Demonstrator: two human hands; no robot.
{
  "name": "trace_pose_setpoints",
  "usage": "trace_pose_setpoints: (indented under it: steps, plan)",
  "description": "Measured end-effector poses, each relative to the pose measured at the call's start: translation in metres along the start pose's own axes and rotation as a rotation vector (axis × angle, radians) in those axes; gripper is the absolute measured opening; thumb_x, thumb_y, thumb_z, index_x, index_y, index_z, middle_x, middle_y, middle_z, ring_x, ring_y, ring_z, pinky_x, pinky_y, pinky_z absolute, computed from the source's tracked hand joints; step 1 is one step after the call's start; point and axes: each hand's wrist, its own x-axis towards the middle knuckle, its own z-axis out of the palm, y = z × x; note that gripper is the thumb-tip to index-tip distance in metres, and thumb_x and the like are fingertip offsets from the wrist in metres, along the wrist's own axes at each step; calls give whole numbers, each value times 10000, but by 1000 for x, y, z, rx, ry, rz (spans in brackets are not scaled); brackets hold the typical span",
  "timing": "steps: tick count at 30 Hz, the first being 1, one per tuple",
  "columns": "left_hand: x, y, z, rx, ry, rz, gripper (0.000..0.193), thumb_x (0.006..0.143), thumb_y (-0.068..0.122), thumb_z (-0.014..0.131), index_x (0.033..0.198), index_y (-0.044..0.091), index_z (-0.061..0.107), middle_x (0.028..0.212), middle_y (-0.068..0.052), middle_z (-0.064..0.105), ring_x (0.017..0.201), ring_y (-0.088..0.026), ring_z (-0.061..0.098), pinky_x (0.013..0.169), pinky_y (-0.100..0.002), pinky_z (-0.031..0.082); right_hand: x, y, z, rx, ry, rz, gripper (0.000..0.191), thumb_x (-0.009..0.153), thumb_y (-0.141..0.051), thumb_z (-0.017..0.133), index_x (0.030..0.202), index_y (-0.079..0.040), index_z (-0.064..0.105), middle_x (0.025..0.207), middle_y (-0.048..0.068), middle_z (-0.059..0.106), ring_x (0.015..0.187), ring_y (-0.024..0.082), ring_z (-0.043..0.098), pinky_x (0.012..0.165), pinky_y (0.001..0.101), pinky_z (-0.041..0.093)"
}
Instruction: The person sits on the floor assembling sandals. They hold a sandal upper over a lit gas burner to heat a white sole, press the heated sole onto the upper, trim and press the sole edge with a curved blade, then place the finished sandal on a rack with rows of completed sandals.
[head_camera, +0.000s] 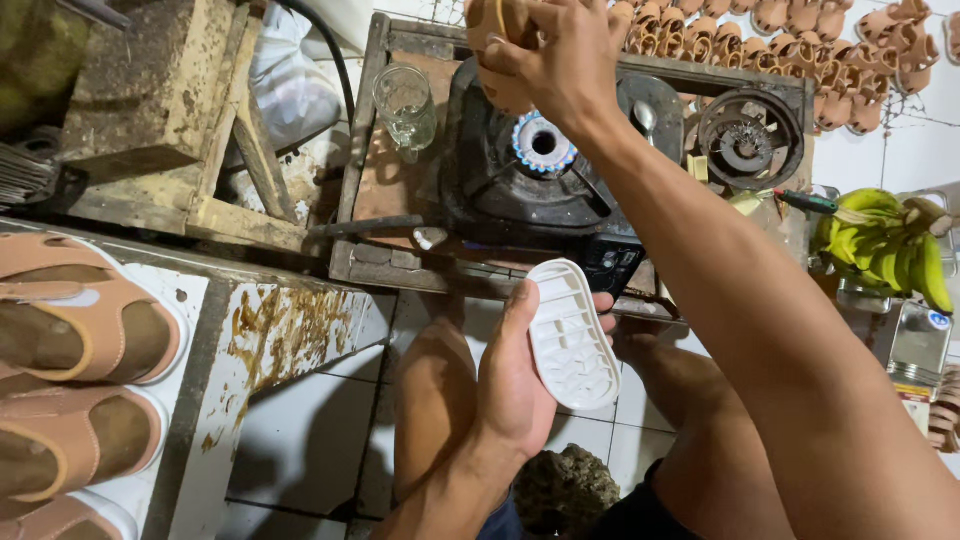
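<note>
White rubber sole (571, 335), one of them, lies tread-up in the left hand (515, 385), low in the middle of the view, in front of the stove (520, 185). The left fingers are half curled under it, thumb along its edge. The right hand (560, 55) reaches up over the stove's one lit burner (543, 143), fingers closed around a tan sandal upper (497, 45). One glass mug (405, 105) stands left of the burner. Three finished tan sandals (75, 320) lie on the table (190, 400) at left. One bunch of bananas (885, 245) sits at right. Many small sandals (800, 30) lie in rows beyond the stove.
</note>
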Motion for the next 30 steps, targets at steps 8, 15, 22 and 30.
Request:
trace_pose_setpoints:
  steps: [8, 15, 22, 30]
  plan:
    - [1, 3, -3, -54, -10, 46, 621, 1030, 511, 424, 1363, 7, 567, 1237, -201, 685, 1112, -283, 668, 986, -450, 543, -18, -10, -15, -361, 89, -375, 408, 1001, -394, 755, 733, -88, 775, 928, 124, 707, 1090, 315, 548, 950, 529, 294]
    - [7, -4, -2, -15, -84, 126, 627, 1071, 515, 397, 1351, -18, 570, 1232, -189, 682, 1091, -280, 654, 967, -449, 537, -39, -28, -96, -232, -323, 110, 350, 810, -439, 801, 764, -92, 790, 670, 147, 694, 848, 313, 596, 816, 474, 402]
    - [-10, -12, 2, 34, -111, 163, 618, 1054, 520, 386, 1391, 25, 538, 1258, -189, 665, 1121, -302, 654, 985, -473, 533, -214, -50, -214, 1719, -185, 820, 574, 996, -372, 534, 1426, 8, 532, 1244, 186, 676, 1080, 301, 681, 954, 426, 555]
    - [-88, -61, 17, 73, -246, 109, 652, 1072, 505, 325, 1562, 77, 366, 1334, -201, 615, 1167, -305, 636, 1012, -487, 520, -359, -131, -256, 1752, 137, 828, 632, 991, -330, 548, 1494, 40, 451, 1363, 219, 622, 1208, 317, 643, 1069, 446, 502]
